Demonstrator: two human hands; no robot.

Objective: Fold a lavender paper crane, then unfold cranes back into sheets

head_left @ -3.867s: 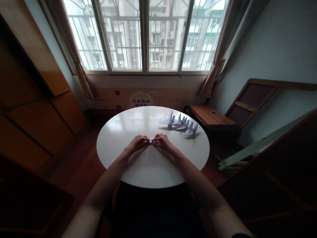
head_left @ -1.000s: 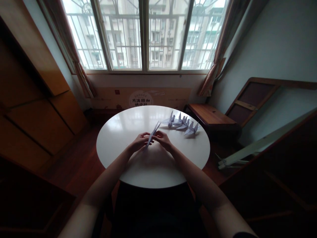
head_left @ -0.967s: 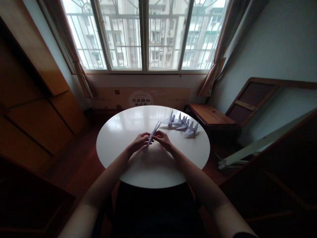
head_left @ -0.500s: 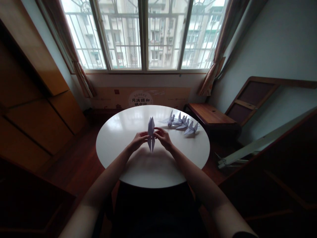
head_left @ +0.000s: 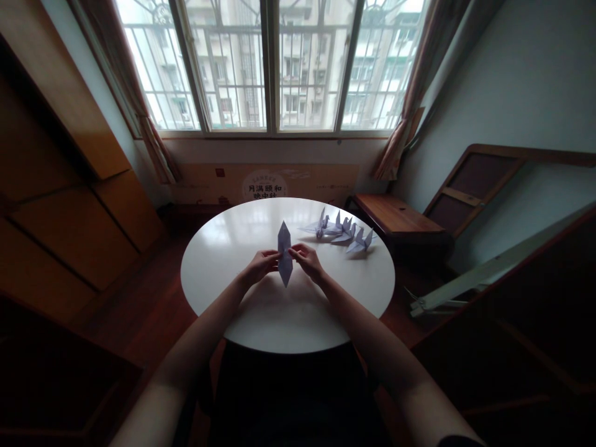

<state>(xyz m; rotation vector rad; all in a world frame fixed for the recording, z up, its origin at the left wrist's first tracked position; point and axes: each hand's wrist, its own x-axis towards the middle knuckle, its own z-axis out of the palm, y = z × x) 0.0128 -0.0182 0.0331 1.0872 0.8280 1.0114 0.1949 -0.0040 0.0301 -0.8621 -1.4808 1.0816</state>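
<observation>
Between my two hands, above the middle of the white oval table, is a folded sheet of pale lilac paper. It stands lengthwise, long and narrow, with a point at the top and another at the bottom. My left hand pinches its left edge near the middle. On the opposite edge, my right hand grips it between thumb and fingers at about the same height. Several finished paper cranes of the same colour rest beyond my right hand, close together near the table's far right edge.
A low wooden bench stands behind the table on the right, with a wooden frame leaning by the wall. Wooden cabinets line the left side. A printed box panel lies below the barred window.
The folded paper, whose lower half was split into two points, now shows one flat face with a single lower point. My right fingers have drawn in closer around its edge.
</observation>
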